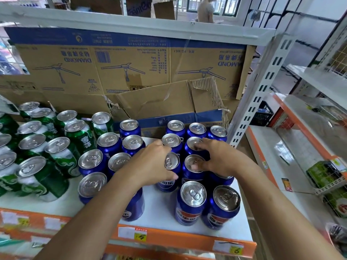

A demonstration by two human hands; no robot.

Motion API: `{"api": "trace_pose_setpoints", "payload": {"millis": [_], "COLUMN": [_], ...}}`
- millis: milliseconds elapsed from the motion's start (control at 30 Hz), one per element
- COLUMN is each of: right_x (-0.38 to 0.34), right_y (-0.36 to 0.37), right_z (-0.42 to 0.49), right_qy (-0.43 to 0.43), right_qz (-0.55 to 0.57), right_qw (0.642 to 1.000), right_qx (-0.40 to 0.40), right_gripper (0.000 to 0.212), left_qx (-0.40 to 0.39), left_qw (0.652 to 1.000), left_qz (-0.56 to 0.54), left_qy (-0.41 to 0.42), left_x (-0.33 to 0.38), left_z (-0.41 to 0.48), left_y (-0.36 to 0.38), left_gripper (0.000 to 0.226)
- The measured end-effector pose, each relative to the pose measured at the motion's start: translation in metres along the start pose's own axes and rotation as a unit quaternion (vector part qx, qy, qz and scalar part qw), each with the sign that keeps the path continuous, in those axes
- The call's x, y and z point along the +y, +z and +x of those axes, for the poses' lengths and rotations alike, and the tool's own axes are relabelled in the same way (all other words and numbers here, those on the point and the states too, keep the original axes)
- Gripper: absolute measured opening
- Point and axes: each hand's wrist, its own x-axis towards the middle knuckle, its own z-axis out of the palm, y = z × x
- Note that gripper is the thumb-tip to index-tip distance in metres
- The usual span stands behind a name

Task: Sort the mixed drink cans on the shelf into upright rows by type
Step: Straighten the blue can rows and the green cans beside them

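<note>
Several green cans [62, 156] stand upright at the left of the white shelf [161, 212]. Several blue cans [189, 201] stand upright in rows from the middle to the right. My left hand [150, 164] grips one blue can [171, 166] in the middle, which leans slightly. My right hand [219, 160] lies over the blue cans just right of it; its thumb touches the top of one can [193, 164] and its fingers reach the can behind [193, 145]. Whether it grips either can, I cannot tell.
A flattened cardboard box [131, 72] stands behind the cans as a back wall. A slotted metal upright [262, 87] bounds the shelf on the right. The orange price rail [169, 235] runs along the front edge. Another shelf unit [300, 147] stands to the right.
</note>
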Motion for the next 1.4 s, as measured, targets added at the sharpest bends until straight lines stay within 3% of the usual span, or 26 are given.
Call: {"api": "trace_pose_setpoints", "payload": {"millis": [133,600,733,900,1033,1200,1300,1400], "right_x": [0.000,-0.008,-0.018,-0.051,-0.089,-0.131,-0.144,-0.142], "right_y": [0.001,-0.004,-0.004,0.002,0.011,0.032,0.044,0.048], "right_z": [0.001,0.000,0.001,0.008,0.012,0.004,0.003,0.008], "right_qy": [0.001,0.007,0.010,-0.070,-0.149,-0.199,-0.189,-0.190], "right_qz": [0.005,0.002,0.004,0.026,0.021,-0.033,-0.077,-0.033], "right_qw": [1.000,1.000,1.000,0.994,0.987,0.978,0.978,0.981], "right_qx": [-0.002,-0.019,-0.001,0.077,0.054,-0.058,-0.033,-0.014], "right_gripper": [0.067,0.068,0.054,0.038,0.013,0.038,0.047,0.039], "left_qx": [0.030,0.040,0.040,0.093,0.101,0.072,0.065,0.063], "left_qw": [0.999,0.998,0.997,0.994,0.993,0.994,0.995,0.996], "left_qz": [0.010,-0.051,-0.067,-0.048,0.016,0.022,0.027,0.033], "left_qy": [-0.013,-0.005,0.003,-0.019,-0.060,-0.078,-0.070,-0.061], "left_x": [0.000,-0.005,-0.012,-0.043,-0.070,-0.092,-0.093,-0.092], "left_z": [0.001,-0.004,-0.011,-0.036,-0.059,-0.072,-0.071,-0.065], "left_y": [-0.001,0.005,-0.002,-0.025,-0.033,-0.029,-0.028,-0.027], "left_gripper": [0.062,0.070,0.086,0.059,0.047,0.045,0.042,0.040]}}
